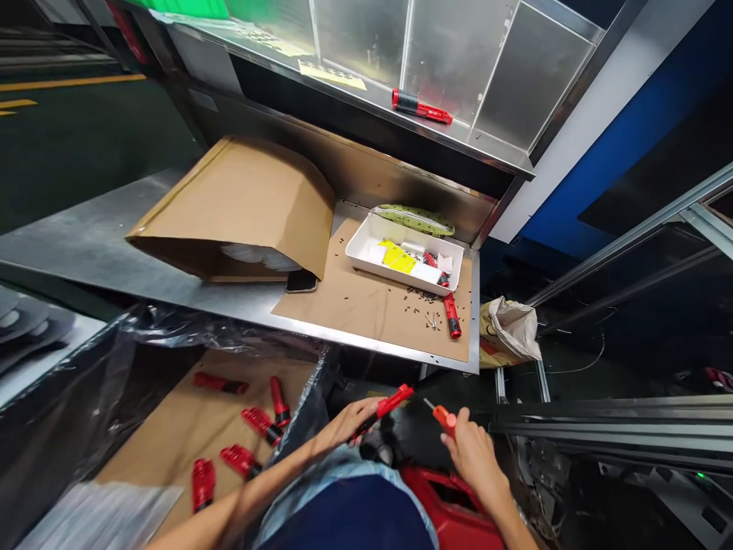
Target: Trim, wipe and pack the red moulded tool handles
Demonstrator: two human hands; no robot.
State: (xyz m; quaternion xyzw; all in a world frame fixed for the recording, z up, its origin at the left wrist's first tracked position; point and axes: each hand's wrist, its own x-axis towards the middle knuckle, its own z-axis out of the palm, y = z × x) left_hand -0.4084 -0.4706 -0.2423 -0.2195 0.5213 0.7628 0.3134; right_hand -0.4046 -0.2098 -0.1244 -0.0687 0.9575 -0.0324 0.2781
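My left hand (350,422) is closed round a red and black handle part (385,405), held low in front of my lap with its red end pointing up and right. My right hand (474,452) grips a screwdriver with an orange-red handle (443,417); its thin shaft points left toward the part, a small gap apart from it. Both hands sit below the front edge of the steel workbench (103,252).
A white tray (366,244) with yellow slips and small parts stands on a cardboard sheet (366,305) scattered with tiny screws, beside another red part (452,315). A big cardboard box (240,206) lies left. Several red parts (240,458) lie in a lined box below. A phone (301,282) lies nearby.
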